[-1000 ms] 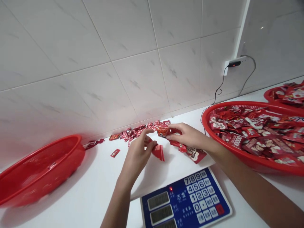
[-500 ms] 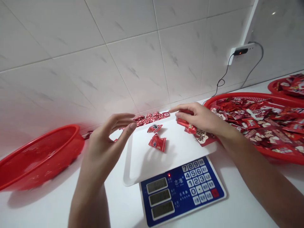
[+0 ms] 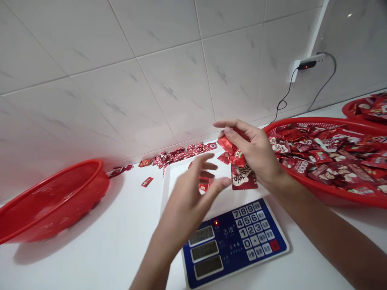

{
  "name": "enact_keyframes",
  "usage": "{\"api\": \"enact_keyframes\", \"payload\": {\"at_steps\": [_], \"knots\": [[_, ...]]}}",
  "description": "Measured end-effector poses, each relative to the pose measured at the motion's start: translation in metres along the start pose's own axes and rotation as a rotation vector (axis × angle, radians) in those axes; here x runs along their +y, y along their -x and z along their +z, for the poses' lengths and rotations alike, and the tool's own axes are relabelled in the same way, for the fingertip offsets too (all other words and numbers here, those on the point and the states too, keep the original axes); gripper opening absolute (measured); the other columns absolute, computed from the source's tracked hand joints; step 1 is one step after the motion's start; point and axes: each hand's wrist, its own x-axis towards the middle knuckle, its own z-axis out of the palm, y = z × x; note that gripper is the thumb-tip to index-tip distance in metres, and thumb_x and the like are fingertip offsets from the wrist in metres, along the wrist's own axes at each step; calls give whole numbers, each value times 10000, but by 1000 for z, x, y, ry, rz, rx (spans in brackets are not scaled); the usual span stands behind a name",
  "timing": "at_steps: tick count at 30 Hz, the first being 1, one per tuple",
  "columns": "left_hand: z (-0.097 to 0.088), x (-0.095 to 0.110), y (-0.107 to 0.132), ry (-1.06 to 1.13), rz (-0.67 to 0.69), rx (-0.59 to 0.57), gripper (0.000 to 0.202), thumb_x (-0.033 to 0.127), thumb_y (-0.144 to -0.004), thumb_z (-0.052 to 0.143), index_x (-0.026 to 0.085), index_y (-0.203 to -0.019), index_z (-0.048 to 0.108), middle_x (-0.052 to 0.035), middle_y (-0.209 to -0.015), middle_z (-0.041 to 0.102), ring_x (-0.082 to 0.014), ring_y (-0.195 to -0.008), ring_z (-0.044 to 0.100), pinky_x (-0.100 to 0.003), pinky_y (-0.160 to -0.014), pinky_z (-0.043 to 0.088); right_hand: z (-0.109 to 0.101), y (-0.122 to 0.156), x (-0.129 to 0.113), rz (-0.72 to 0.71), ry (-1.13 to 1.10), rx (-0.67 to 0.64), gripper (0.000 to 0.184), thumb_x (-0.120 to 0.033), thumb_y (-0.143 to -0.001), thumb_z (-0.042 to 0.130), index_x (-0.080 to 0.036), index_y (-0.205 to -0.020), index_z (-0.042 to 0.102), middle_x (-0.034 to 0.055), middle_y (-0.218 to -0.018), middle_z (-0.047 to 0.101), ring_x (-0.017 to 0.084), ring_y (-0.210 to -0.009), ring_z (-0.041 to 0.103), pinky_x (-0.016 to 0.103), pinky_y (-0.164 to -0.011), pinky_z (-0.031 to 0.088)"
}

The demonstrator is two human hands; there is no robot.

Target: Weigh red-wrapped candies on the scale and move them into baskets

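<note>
My right hand (image 3: 252, 149) is shut on several small red foil candy packets (image 3: 229, 151) above the far edge of the white scale tray (image 3: 171, 181). Just below it, a larger red packet with white lettering (image 3: 244, 177) lies on the tray and touches my hand. My left hand (image 3: 187, 205) hovers open over the tray, its fingers spread and holding nothing. Those fingers partly cover a few small red packets (image 3: 204, 184) on the tray. The tray sits on a digital scale with a blue keypad (image 3: 236, 245).
A red mesh basket (image 3: 54, 201) stands tilted at the left. A heaped red basket (image 3: 302, 129) lies to the right, with another (image 3: 350, 108) behind it. Small red packets (image 3: 181, 153) line the wall. A plug with a cable (image 3: 306, 64) sits on the white tiles.
My left hand has moved right and down over the tray. My right hand has closed further around the packets, and the large packet now lies further left.
</note>
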Motion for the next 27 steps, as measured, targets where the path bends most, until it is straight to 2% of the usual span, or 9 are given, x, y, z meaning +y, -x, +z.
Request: {"api": "enact_keyframes", "payload": {"at_steps": [3, 5, 9, 13, 15, 17, 19, 22, 27], "knots": [[19, -1, -3, 137, -49, -168, 216, 419, -935, 635, 203, -947, 643, -32, -863, 738, -196, -816, 721, -285, -649, 556, 8, 8, 0, -8, -47, 37, 210, -330, -934, 638, -216, -1092, 716, -9, -814, 628, 75, -622, 523, 200, -544, 444], [24, 1, -3, 205, -80, -201, 272, 391, -945, 608, 199, -753, 588, -29, -747, 717, -196, -756, 721, -291, -647, 549, 13, 11, 0, 34, -118, 19, 202, -323, -931, 643, -219, -1093, 704, -17, -815, 618, 68, -599, 514, 195, -522, 442], [31, 4, 1, 130, -72, -191, 271, 373, -987, 499, 203, -794, 587, -23, -740, 713, -172, -685, 687, -286, -626, 518, 16, 9, 4, 157, -326, 40, 149, -281, -926, 650, -208, -1048, 694, -27, -809, 602, 48, -568, 517, 172, -495, 442], [37, 7, 9, -306, 33, -188, 286, 330, -998, 377, 221, -764, 501, -20, -664, 663, -170, -517, 553, -299, -499, 350, 3, -7, 10, 293, -479, 126, 100, -238, -915, 659, -189, -992, 697, -30, -746, 580, 40, -519, 468, 157, -443, 399], [29, 7, 11, -422, 65, -234, 285, 331, -989, 350, 223, -769, 495, -23, -657, 666, -172, -481, 526, -297, -471, 299, -11, -16, 9, 299, -446, 121, 132, -287, -879, 714, -186, -963, 709, -31, -712, 562, 43, -490, 424, 166, -401, 350], [11, 6, 10, -399, 67, -227, 281, 339, -980, 359, 218, -804, 541, -23, -688, 694, -175, -513, 582, -282, -472, 336, -26, -21, 4, 270, -314, 49, 233, -380, -819, 784, -183, -930, 728, -20, -707, 568, 53, -507, 441, 178, -404, 353], [-13, 5, 7, -346, 45, -108, 282, 354, -978, 395, 216, -833, 594, -7, -684, 697, -168, -562, 629, -262, -503, 394, -36, -21, -2, 241, -117, -93, 315, -467, -786, 805, -180, -902, 749, 1, -727, 593, 74, -574, 507, 188, -458, 404], [-39, 5, 2, -337, 29, -17, 355, 413, -977, 458, 219, -709, 586, 23, -567, 614, -145, -507, 575, -241, -482, 380, -35, -14, -8, 250, 139, -307, 356, -522, -803, 773, -189, -930, 763, 16, -782, 637, 89, -637, 550, 196, -507, 432], [-37, 5, -2, -330, 0, -100, 350, 428, -988, 445, 229, -751, 609, 32, -552, 592, -148, -473, 533, -249, -465, 366, -6, -1, -2, 254, 212, -503, 345, -514, -835, 727, -170, -850, 708, -39, -642, 541, 60, -477, 426, 195, -400, 335]]}}
